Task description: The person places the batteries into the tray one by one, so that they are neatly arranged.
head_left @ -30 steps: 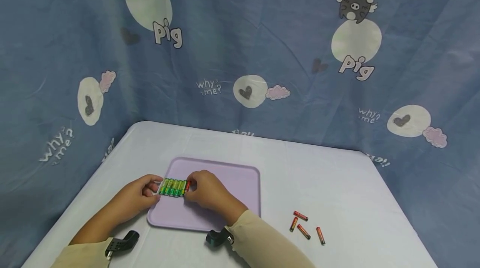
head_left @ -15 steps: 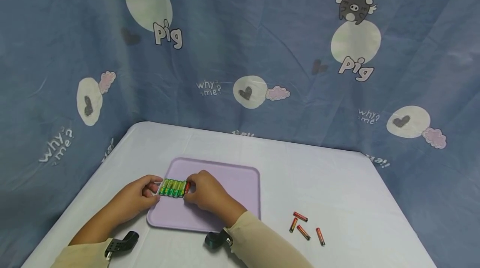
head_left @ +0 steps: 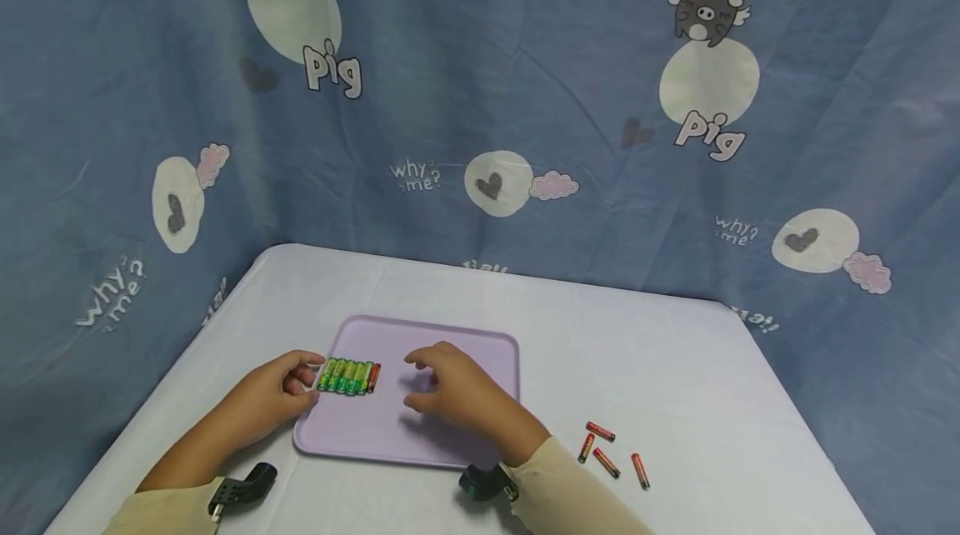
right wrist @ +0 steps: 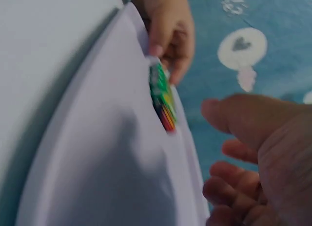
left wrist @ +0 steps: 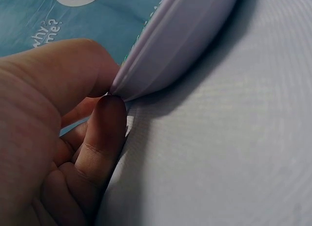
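A row of green-and-yellow batteries [head_left: 345,377] lies side by side on a lilac tray [head_left: 450,342], against its left rim. One red battery [head_left: 374,378] closes the row on the right. My left hand [head_left: 273,393] holds the tray's left rim, with thumb and finger meeting at the edge in the left wrist view. Over the tray's middle, right of the row, my right hand [head_left: 461,389] hovers with thumb and fingers apart and nothing between them. The right wrist view shows a gap between that hand [right wrist: 263,153] and the batteries [right wrist: 163,97].
Several loose red batteries, among them one standing apart [head_left: 641,471], lie on the white table [head_left: 712,385] to the right of the tray. A blue printed curtain [head_left: 420,85] hangs behind the table.
My right hand has let go of the red battery at the row's end and moved right, away from it. The left hand stays at the tray's rim.
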Motion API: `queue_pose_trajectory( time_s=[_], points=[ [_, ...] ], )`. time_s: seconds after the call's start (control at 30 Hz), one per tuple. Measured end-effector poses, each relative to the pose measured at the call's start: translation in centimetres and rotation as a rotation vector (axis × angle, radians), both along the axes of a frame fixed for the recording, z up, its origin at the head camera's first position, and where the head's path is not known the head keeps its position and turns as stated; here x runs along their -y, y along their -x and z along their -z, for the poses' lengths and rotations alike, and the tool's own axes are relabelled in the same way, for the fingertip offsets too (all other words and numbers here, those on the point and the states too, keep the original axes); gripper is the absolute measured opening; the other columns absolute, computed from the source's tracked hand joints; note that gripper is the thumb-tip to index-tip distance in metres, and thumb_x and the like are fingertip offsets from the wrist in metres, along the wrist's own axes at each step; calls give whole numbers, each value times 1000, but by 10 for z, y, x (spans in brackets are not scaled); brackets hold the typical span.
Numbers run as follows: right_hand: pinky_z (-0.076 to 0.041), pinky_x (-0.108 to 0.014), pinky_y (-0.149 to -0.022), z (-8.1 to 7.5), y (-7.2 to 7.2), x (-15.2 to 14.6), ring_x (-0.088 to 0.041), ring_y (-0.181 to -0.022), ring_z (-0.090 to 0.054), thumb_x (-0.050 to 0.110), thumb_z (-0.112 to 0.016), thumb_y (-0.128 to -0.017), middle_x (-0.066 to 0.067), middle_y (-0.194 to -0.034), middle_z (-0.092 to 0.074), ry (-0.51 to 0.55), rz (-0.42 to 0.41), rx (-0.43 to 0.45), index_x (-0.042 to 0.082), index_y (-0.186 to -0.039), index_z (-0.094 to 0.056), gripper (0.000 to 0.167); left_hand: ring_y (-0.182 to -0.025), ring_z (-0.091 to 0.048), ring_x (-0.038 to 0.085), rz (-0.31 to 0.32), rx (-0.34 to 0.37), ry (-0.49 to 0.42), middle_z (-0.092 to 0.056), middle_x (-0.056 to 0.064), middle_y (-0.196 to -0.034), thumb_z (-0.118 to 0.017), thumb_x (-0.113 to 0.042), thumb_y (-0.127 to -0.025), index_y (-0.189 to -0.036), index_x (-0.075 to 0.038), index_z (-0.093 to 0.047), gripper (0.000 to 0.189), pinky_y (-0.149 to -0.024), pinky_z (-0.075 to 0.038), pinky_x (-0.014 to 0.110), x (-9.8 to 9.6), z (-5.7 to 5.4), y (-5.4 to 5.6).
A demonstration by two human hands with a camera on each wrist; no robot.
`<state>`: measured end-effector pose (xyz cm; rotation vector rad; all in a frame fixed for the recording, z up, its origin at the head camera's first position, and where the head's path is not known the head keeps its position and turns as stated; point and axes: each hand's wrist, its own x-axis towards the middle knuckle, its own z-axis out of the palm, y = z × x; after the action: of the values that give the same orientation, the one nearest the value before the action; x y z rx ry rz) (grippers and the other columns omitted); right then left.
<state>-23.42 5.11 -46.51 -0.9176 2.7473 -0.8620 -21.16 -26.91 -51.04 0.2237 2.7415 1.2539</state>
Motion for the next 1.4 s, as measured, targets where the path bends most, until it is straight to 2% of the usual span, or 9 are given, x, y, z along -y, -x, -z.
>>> queue_pose_trajectory(
  time_s=[0.2,0.33,0.57,0.7,0.87,0.97,1.07,1.2,1.4],
  points=[
    [-50,-29,-87,1,-11,-76,-15,-99,-60,27,-85,-87,-2,-124,-64,19,38,-6,12,-137,-65,56,-87,-55,11,5,-1,-19,-59,6,-107,-77,-11,-89,-138,0,-58,53,-72,-48,24,0,0,0],
    [-50,-31,-81,4,-22,-128,-13,-97,-58,27,-86,-87,0,-124,-63,-10,146,9,12,-138,-64,57,-87,-55,11,3,8,-8,-59,5,-107,-77,-13,-89,-139,-1,-58,54,-72,-47,24,0,1,0],
    [-48,-30,-75,-3,-49,-200,-11,-92,-55,30,-88,-84,4,-125,-63,-92,418,120,20,-137,-66,58,-86,-55,9,10,-2,-28,-60,6,-108,-78,-12,-89,-139,0,-57,55,-71,-48,24,1,3,0],
    [-50,-34,-82,-3,-61,-234,-12,-98,-56,30,-92,-80,5,-131,-61,-130,474,182,24,-135,-67,61,-86,-55,9,10,-6,-27,-60,6,-107,-78,-12,-89,-139,0,-58,54,-71,-48,24,0,3,0],
    [-52,-46,-96,-1,-72,-264,-18,-113,-59,32,-93,-76,0,-143,-59,-132,431,221,24,-137,-65,68,-86,-55,9,11,-14,-27,-59,6,-106,-76,-11,-90,-139,1,-57,54,-70,-48,24,1,3,1],
    [-52,-44,-101,2,-78,-275,-24,-120,-61,37,-91,-77,-3,-143,-60,-124,366,211,22,-138,-65,68,-86,-55,9,11,-1,-28,-59,6,-106,-76,-11,-89,-139,1,-56,55,-70,-48,24,0,1,1],
    [-52,-35,-103,3,-80,-284,-22,-124,-61,39,-89,-80,-2,-142,-61,-115,304,187,22,-138,-65,65,-86,-55,10,4,5,-32,-59,6,-107,-76,-12,-89,-139,0,-56,55,-70,-48,24,-1,3,-1],
    [-53,-27,-97,2,-78,-288,-11,-114,-60,36,-89,-81,0,-138,-61,-115,296,208,24,-133,-67,58,-85,-55,9,0,-9,-29,-59,6,-106,-77,-11,-89,-138,1,-57,54,-70,-48,24,-2,4,-2],
    [-55,-25,-88,4,-81,-290,-10,-102,-61,24,-90,-80,-2,-130,-62,-70,316,327,21,-125,-71,49,-84,-55,6,11,-29,-17,-61,6,-106,-77,-10,-88,-137,1,-58,53,-71,-48,23,0,1,-1]
  ],
)
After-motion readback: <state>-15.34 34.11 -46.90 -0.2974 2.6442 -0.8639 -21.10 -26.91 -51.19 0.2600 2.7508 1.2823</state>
